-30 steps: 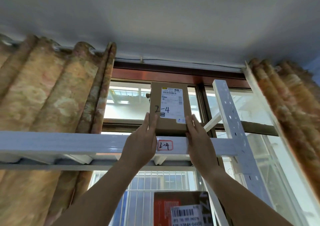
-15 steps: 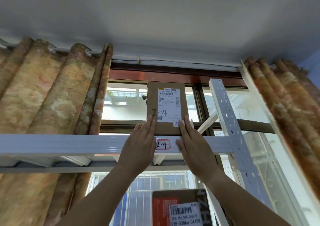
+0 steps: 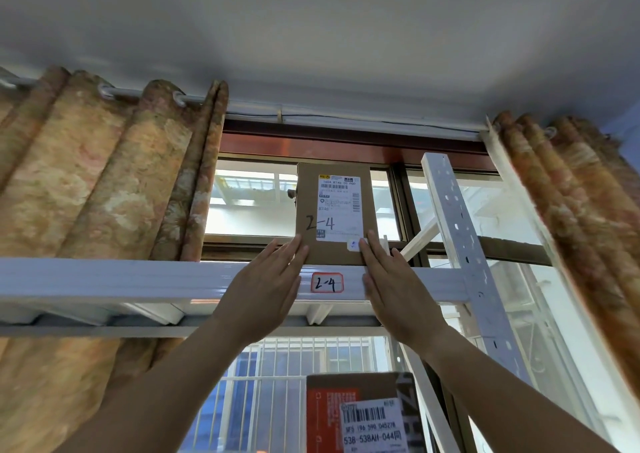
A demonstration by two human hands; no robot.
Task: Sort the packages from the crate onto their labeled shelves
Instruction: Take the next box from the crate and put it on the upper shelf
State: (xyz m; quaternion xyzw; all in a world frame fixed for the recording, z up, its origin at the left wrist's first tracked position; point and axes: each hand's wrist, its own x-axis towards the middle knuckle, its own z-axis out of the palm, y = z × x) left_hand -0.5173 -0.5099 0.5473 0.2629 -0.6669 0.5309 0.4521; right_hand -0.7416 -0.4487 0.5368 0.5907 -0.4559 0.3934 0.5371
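Red and black cardboard sits nearest us: a printed box (image 3: 360, 414) with a white barcode sticker, low in view between our raised forearms; we cannot see what it rests on. Above it we reach up with both arms. Our left hand (image 3: 263, 293) and right hand (image 3: 391, 289) lie flat across the front of the white shelf beam (image 3: 104, 277), fingers straight and together, gripping nothing. The left fingertips (image 3: 298, 250) touch the lower left corner of the brown package (image 3: 334, 217), and the right fingertips (image 3: 369, 241) touch its lower right corner, over the edge of its white shipping label. Between our hands the beam carries a red-bordered tag (image 3: 327, 282) reading 2-4. The package stands upright on that top shelf, just above the tag, with 2-4 handwritten in black across its face. A white perforated post (image 3: 457, 230) rises to the right of it. Behind the package we see the window (image 3: 249, 203) in its dark frame, flowered orange curtains (image 3: 86, 192) on both sides, hanging from a metal rod (image 3: 138, 94), and the pale ceiling (image 3: 311, 36) beyond.
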